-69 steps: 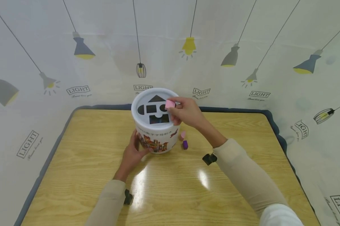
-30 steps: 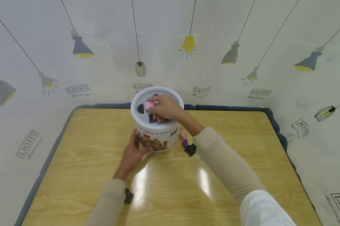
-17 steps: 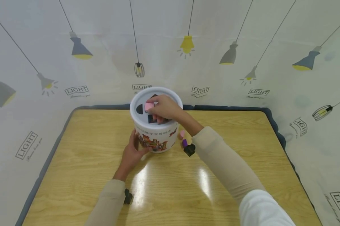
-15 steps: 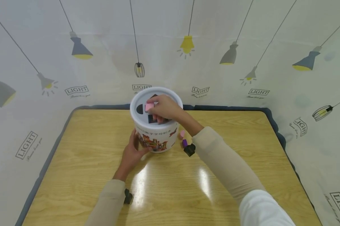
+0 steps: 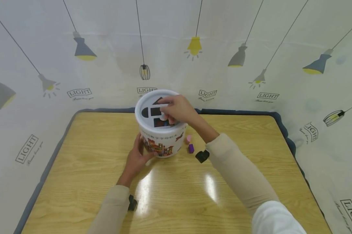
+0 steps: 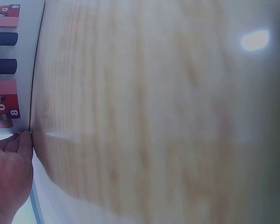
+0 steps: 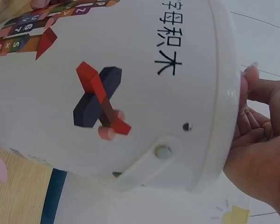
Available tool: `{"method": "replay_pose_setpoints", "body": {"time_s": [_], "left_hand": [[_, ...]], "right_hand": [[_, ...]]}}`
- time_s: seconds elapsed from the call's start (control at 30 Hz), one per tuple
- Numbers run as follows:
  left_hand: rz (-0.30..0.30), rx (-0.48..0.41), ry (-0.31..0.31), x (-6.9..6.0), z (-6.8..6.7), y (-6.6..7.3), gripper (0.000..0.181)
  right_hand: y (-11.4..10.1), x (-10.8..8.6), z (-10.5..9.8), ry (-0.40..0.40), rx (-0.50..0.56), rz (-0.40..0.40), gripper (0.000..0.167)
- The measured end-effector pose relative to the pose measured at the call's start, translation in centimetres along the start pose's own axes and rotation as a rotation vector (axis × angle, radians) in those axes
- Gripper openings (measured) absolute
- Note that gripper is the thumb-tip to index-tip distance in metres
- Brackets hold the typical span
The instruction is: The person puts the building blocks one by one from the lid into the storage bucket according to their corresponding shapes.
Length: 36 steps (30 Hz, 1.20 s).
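Observation:
A white bucket printed with coloured blocks stands upright at the far side of the table. Its lid has dark shaped holes: a half circle, a square, part of a triangle and a notched one are visible. My left hand grips the bucket's lower left side, thumb at the front. Just over the lid, my right hand has loosely bent fingers with nothing visible between them, and it hides the lid's right part. A pink block and a purple block lie right of the bucket.
The wooden table carries bright reflections. Behind it and at both sides hangs a pale sheet printed with lamps. A carrying handle is fixed to the bucket's side in the right wrist view.
My right hand brought a pink block from the lid's right side to the square hole. The block is now out of sight, and the hand has drawn slightly right. My left hand stays put.

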<state>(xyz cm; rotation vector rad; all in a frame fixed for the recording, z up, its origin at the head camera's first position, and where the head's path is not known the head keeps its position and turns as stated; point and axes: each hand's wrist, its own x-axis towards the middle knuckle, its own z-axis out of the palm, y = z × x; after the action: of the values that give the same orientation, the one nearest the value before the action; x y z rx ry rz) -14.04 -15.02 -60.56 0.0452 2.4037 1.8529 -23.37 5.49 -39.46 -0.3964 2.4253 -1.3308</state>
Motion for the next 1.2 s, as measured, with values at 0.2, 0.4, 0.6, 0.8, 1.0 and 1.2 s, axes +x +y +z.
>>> {"method": "replay_pose_setpoints", "body": {"time_s": [0.2, 0.4, 0.6, 0.8, 1.0, 1.2], "left_hand": [[-0.025, 0.005, 0.001, 0.1, 0.0, 0.2, 0.111], [-0.045, 0.044, 0.015, 0.0, 0.0, 0.1, 0.108], [-0.043, 0.034, 0.019, -0.2, 0.0, 0.1, 0.108], [-0.070, -0.006, -0.009, -0.8, -0.2, 2.3, 0.109], [-0.057, 0.006, -0.022, -1.1, -0.4, 3.3, 0.108], [-0.052, 0.013, -0.005, -0.2, -0.1, 0.7, 0.108]], "right_hand": [[0.6, -0.8, -1.3, 0.077, 0.045, -0.005, 0.034], [1.4, -1.8, -2.2, 0.125, 0.061, 0.002, 0.033], [2.5, -2.8, -3.1, 0.146, 0.068, 0.025, 0.033], [4.3, -3.5, -4.1, 0.185, 0.105, 0.051, 0.030], [6.3, -4.3, -4.8, 0.226, 0.142, 0.046, 0.029], [7.9, -4.9, -5.2, 0.219, 0.170, 0.079, 0.025]]}}
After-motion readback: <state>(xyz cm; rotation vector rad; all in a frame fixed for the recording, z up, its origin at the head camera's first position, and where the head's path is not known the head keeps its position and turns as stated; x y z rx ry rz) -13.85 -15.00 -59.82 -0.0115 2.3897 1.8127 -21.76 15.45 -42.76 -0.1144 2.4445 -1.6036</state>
